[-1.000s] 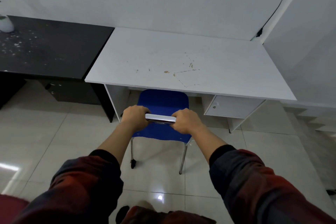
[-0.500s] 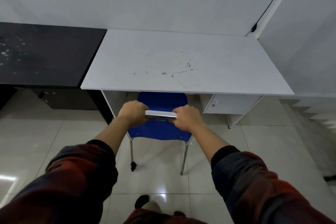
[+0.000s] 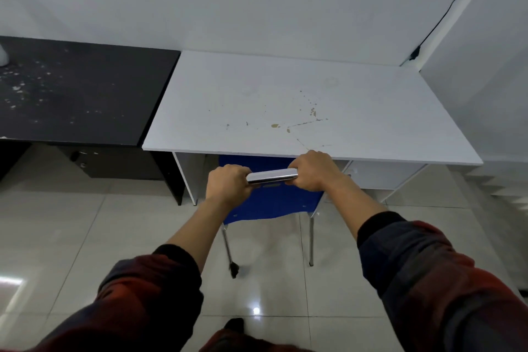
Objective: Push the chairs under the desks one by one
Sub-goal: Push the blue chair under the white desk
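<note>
Both hands clamped on the chrome top rail [image 3: 272,176] of the blue chair [image 3: 274,203]: left hand [image 3: 228,183] wraps the rail's left end, right hand [image 3: 311,170] wraps the right end, fingers curled over the bar, knuckles up, a short stretch of bare rail showing between them. Arms extended forward, dark red-and-grey sleeves [image 3: 428,280] pushed up to mid-forearm. Chair sits at the knee gap of the white desk [image 3: 371,111], front part of the seat under the desktop's near edge, backrest and the two rear metal legs [image 3: 311,240] out on the tiled floor [image 3: 57,237]. Left rear leg ends in a dark foot cap; the right one's tip is plain metal as far as I can tell. Right hand is level with the desk's front edge, just overlapping it in view; cannot tell if it touches. Desktop has brownish chips and scratch marks near centre-right. White drawer unit [image 3: 377,177] under the desk's right side, just beside the chair. Black desk [image 3: 80,94] butts against the white one on the left, speckled with pale flecks, dark drawer unit below it. Black cable [image 3: 457,0] runs down the wall corner at upper right. Toe of a dark shoe [image 3: 235,324] at bottom centre.
</note>
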Action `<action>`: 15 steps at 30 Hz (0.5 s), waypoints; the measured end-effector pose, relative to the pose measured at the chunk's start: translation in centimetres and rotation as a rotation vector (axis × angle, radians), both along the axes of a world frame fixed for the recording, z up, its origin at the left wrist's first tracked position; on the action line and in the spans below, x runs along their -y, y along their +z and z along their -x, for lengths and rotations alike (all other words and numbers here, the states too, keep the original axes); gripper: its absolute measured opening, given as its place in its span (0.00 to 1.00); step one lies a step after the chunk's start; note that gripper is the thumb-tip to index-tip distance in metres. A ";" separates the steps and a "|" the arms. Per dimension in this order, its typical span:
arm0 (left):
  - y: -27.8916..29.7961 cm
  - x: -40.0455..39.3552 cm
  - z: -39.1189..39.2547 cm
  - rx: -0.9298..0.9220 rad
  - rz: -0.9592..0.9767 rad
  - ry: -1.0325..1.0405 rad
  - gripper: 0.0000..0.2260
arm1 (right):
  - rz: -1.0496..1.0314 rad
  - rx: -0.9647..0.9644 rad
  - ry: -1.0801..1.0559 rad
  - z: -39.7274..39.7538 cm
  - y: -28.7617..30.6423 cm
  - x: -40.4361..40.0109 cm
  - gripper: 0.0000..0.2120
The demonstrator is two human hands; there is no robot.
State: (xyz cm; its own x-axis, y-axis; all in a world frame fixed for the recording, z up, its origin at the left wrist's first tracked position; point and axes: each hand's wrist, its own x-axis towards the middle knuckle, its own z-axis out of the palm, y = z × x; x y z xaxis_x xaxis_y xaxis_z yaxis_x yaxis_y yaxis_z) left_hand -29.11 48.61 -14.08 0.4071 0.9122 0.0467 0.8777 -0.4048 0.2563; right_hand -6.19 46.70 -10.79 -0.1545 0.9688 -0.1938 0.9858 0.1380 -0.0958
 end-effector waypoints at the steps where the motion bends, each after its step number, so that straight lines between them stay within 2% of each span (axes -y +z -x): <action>1: 0.0 -0.1 -0.4 -0.017 0.005 -0.009 0.11 | 0.009 -0.015 -0.017 -0.3 -0.4 0.2 0.11; 5: -0.4 -0.6 -2.2 -0.093 0.015 -0.112 0.11 | 0.011 -0.092 -0.122 -2.0 -1.8 2.6 0.11; 9: -1.7 -1.4 -2.1 -0.092 0.035 -0.196 0.11 | -0.021 -0.078 -0.165 -1.4 -3.6 4.2 0.14; 15: -2.1 -1.6 -0.5 -0.064 0.063 -0.143 0.10 | -0.050 -0.074 -0.134 0.5 -4.7 4.1 0.16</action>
